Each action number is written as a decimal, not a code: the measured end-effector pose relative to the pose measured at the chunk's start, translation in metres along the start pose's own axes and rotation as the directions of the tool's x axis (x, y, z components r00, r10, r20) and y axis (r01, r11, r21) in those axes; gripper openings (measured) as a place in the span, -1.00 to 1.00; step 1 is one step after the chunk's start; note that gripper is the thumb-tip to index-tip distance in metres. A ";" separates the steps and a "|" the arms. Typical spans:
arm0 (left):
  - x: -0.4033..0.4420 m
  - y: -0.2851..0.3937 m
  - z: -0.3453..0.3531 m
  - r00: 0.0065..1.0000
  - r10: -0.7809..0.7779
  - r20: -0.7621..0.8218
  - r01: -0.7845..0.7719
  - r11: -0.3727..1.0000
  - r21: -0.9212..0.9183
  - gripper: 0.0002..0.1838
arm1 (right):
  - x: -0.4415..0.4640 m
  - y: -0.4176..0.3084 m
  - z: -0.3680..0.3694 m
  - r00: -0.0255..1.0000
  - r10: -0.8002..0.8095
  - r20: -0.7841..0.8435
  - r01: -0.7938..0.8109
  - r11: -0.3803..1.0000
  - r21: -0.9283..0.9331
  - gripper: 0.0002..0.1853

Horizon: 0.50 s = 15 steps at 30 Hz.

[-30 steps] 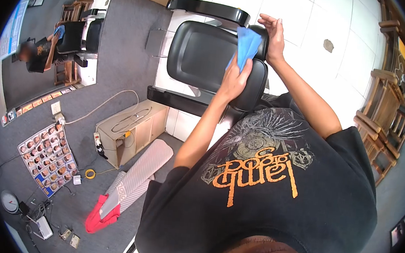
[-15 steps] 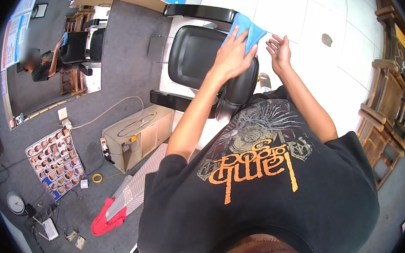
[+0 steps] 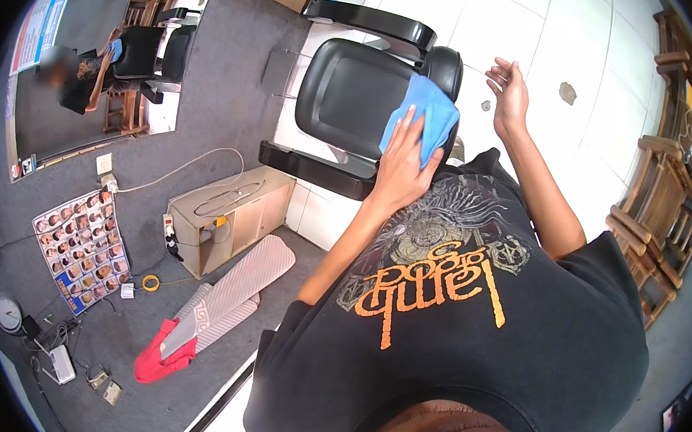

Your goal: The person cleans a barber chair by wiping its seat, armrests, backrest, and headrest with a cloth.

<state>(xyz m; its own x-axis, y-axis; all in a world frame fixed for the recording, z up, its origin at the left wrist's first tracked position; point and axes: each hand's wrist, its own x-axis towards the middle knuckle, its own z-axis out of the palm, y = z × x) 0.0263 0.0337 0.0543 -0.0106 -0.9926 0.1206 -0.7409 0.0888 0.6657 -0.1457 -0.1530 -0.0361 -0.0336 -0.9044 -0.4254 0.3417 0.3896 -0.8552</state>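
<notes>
A black chair (image 3: 344, 90) carries a creased blue cloth (image 3: 436, 109), spread over the backrest (image 3: 446, 65) across part of its upper edge, leaving one end of that edge uncovered.

Barbershop: chair (image 3: 355, 95), mirror (image 3: 43, 137), headshot poster (image 3: 81, 250)

Bright light washes out the white floor tiles (image 3: 571, 47); glare streaks the black chair (image 3: 355, 99); fisheye distortion curves the dark-rimmed edges.

Around me, white tiles (image 3: 571, 39) pave the bright floor, and wooden chairs (image 3: 658, 180) line one side. Opposite, a grey wall (image 3: 227, 77) carries a large mirror (image 3: 69, 121), with a pale cabinet (image 3: 228, 215) against it.
</notes>
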 end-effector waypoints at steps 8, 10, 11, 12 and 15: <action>0.068 -0.001 0.012 0.996 0.085 -0.004 -0.083 0.976 0.200 -0.57 | -0.007 -0.015 0.045 0.988 -0.145 0.057 0.148 0.987 -0.056 -0.50; 0.068 0.002 0.015 0.995 0.093 -0.038 -0.083 0.975 0.204 -0.59 | -0.009 -0.016 0.049 0.984 -0.164 0.076 0.169 0.983 -0.065 -0.51; 0.068 0.003 0.016 0.994 0.099 -0.053 -0.086 0.974 0.209 -0.60 | -0.011 -0.015 0.050 0.980 -0.177 0.088 0.185 0.979 -0.086 -0.52; 0.068 0.002 0.016 0.994 0.092 -0.051 -0.079 0.973 0.219 -0.60 | -0.014 -0.013 0.049 0.977 -0.191 0.100 0.201 0.974 -0.106 -0.53; 0.072 -0.004 0.019 0.993 0.092 -0.071 -0.072 0.965 0.250 -0.60 | -0.019 -0.010 0.039 0.970 -0.205 0.127 0.224 0.961 -0.162 -0.57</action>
<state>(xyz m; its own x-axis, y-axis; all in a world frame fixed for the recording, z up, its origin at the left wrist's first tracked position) 0.0159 -0.0400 0.0459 -0.0313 -0.9718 0.2338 -0.8827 0.1366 0.4497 -0.1121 -0.1462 -0.0077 0.0172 -0.9796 -0.2001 0.1683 0.2001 -0.9652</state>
